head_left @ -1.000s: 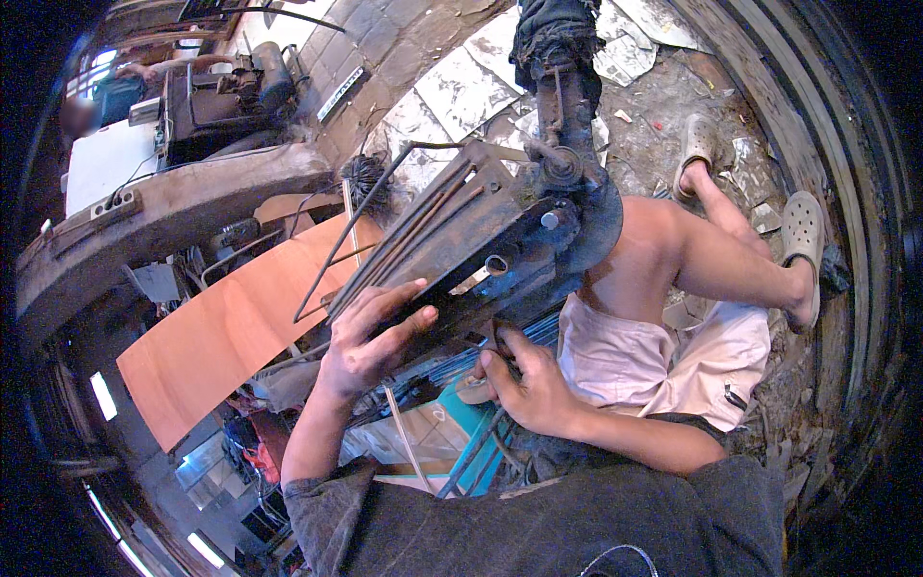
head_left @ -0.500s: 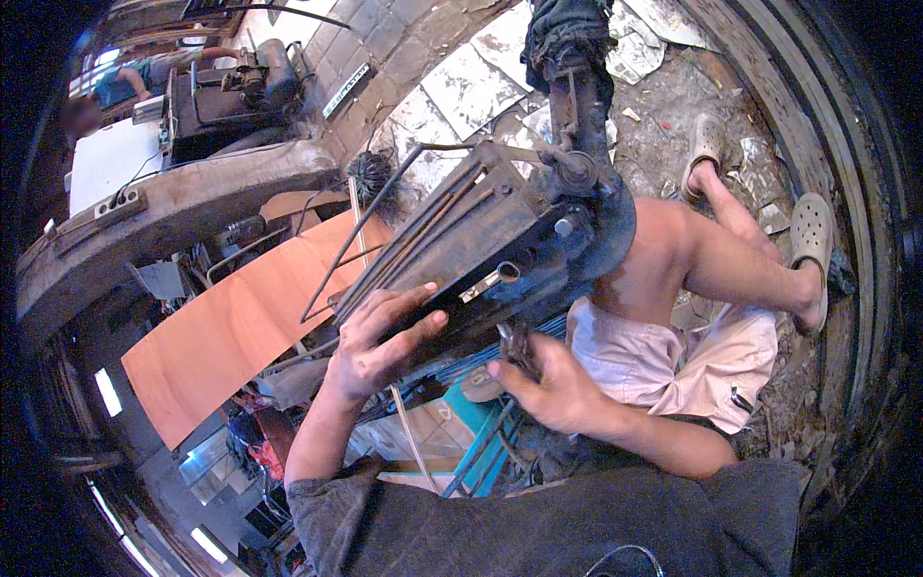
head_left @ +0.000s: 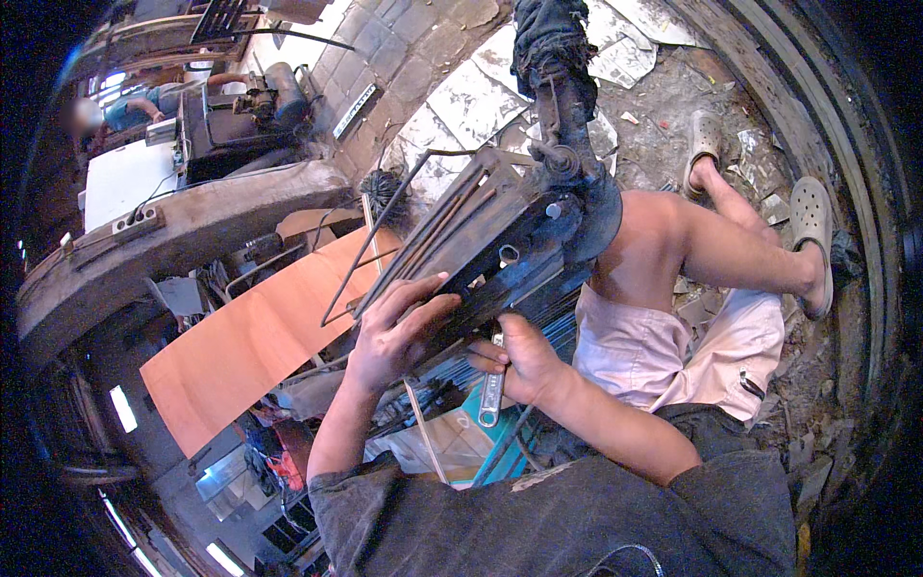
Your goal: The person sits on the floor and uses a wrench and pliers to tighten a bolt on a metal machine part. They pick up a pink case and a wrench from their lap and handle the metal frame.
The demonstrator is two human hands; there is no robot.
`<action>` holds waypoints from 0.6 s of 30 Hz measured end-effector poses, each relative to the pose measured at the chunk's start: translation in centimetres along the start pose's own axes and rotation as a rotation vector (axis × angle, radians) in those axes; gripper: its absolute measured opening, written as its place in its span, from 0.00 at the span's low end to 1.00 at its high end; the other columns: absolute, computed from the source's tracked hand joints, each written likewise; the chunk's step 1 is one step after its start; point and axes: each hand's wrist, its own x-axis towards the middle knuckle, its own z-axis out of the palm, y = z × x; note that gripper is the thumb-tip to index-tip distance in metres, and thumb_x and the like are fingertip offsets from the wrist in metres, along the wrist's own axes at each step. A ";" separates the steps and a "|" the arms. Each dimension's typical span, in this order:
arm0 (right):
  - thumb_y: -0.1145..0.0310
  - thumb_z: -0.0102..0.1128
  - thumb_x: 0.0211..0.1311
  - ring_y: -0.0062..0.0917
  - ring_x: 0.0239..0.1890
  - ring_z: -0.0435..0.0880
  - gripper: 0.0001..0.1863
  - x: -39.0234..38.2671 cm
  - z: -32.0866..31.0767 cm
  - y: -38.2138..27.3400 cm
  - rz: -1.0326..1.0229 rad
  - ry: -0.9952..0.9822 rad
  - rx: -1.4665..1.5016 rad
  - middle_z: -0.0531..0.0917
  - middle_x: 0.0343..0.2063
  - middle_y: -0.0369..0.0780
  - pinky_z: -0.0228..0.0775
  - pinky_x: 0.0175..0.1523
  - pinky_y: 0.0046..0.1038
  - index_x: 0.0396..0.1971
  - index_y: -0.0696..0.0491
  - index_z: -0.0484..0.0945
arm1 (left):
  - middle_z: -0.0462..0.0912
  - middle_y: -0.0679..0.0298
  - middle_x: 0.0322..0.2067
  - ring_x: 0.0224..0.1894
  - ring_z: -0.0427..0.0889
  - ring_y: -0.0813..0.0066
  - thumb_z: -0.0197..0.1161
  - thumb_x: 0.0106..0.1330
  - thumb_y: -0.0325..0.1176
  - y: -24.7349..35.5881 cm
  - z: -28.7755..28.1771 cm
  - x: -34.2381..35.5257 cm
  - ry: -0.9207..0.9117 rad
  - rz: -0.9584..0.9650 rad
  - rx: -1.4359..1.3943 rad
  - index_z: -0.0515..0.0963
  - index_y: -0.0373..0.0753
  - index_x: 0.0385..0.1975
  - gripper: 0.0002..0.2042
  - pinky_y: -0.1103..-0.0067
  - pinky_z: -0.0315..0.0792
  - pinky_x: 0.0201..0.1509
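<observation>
A long dark metal machine part [head_left: 481, 226], with a bolt head and a round ring-like opening on its face, lies slanted before me. My left hand [head_left: 392, 332] rests on its near left end, fingers stretched along the surface and holding nothing I can see. Below the part's lower edge, my right hand [head_left: 527, 361] is closed around a steel wrench [head_left: 491, 389]. The wrench's ring end points down toward my shirt, while its upper end is hidden by fingers and shadow. Thin rods [head_left: 450, 231] lie in the part's channel.
An orange-brown sheet [head_left: 260, 346] leans at left beside a curved concrete ledge [head_left: 240, 202] with a power strip [head_left: 135, 223]. Another person [head_left: 144, 108] works by a machine at upper left. My bare leg [head_left: 663, 240] is close on the right; papers [head_left: 471, 101] litter the floor.
My right hand has shifted slightly left and turned, so the wrench now hangs downward with its ring end showing. My left hand has moved slightly right with the view, still on the metal part.
</observation>
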 end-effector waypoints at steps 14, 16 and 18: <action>0.68 0.43 0.68 0.11 0.12 0.59 0.06 0.1 0.9 -1.2 0.025 -0.072 -0.053 0.70 0.20 0.30 0.52 0.16 0.15 0.34 0.50 0.71 | 0.77 0.56 0.46 0.42 0.80 0.59 0.64 0.48 0.26 0.6 0.0 -0.4 -0.004 -0.056 0.020 0.79 0.42 0.42 0.18 0.70 0.76 0.44; 0.67 0.43 0.68 0.10 0.12 0.60 0.07 0.3 0.1 -1.1 0.006 -0.107 -0.029 0.74 0.24 0.31 0.53 0.16 0.14 0.38 0.51 0.71 | 0.77 0.56 0.46 0.42 0.80 0.59 0.64 0.48 0.26 0.6 0.1 -0.3 -0.011 -0.065 0.015 0.79 0.42 0.42 0.18 0.70 0.76 0.44; 0.68 0.43 0.68 0.10 0.12 0.60 0.07 0.5 -0.2 -1.0 0.001 -0.120 -0.026 0.74 0.24 0.31 0.53 0.16 0.15 0.37 0.51 0.71 | 0.77 0.56 0.45 0.42 0.80 0.59 0.63 0.49 0.26 0.6 0.1 -0.4 -0.009 -0.080 -0.002 0.79 0.42 0.42 0.17 0.70 0.76 0.44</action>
